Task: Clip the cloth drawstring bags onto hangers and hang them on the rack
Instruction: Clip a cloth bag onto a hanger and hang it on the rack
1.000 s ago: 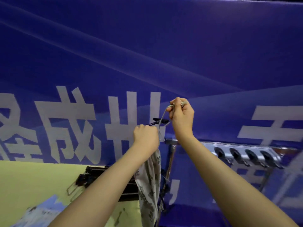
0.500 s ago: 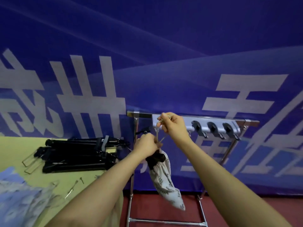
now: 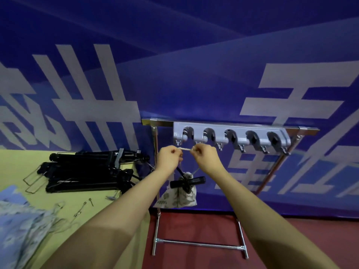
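Fingers (image 3: 175,151) of both hands pinch a drawstring (image 3: 185,149) taut below the rack (image 3: 229,124), beside the yellow table (image 3: 23,162).

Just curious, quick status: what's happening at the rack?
Both hands, left hand and right hand, pinching drawstring. Bag dangling, black hanger clipped on. Not yet on rack. Nothing blocking.

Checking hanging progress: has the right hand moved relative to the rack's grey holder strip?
Yes. The right hand dropped from the grey holder strip to just below it.
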{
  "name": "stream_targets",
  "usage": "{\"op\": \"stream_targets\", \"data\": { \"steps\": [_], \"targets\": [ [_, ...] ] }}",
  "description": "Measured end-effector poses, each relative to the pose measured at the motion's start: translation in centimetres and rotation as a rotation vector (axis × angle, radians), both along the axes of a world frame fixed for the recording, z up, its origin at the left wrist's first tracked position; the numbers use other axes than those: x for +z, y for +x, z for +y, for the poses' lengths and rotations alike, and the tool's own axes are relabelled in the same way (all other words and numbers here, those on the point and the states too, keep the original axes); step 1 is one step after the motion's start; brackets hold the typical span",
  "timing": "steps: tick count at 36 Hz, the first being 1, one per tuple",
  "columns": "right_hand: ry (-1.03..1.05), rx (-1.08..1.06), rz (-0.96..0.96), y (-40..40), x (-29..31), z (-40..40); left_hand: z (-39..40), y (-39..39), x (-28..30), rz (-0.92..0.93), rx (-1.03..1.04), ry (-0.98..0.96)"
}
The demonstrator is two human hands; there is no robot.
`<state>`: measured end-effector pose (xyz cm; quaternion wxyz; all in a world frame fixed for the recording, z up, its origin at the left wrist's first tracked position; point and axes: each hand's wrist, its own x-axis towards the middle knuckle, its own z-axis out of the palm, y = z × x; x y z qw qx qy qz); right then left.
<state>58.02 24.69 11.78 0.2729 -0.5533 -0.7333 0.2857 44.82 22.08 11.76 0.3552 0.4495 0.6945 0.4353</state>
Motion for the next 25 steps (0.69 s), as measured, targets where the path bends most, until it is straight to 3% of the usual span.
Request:
{"op": "stream_targets", "data": {
  "steps": [4,11,25],
  "targets": [
    [0.035,0.005,0.019,-1.3,-0.2,1.4,1.7,-0.9,0.1,-0.019,0.06,0.009],
    [-0.088,-0.003,0.035,-4.5,-1.8,4.3,4.2,-3.3,-1.4,-0.062,0.14,-0.098],
    [-0.184,-0.105,0.012,-5.9,-4.9,5.6,5.9,-4.6,-4.5,0.055,-0.021,-0.321]
  ]
}}
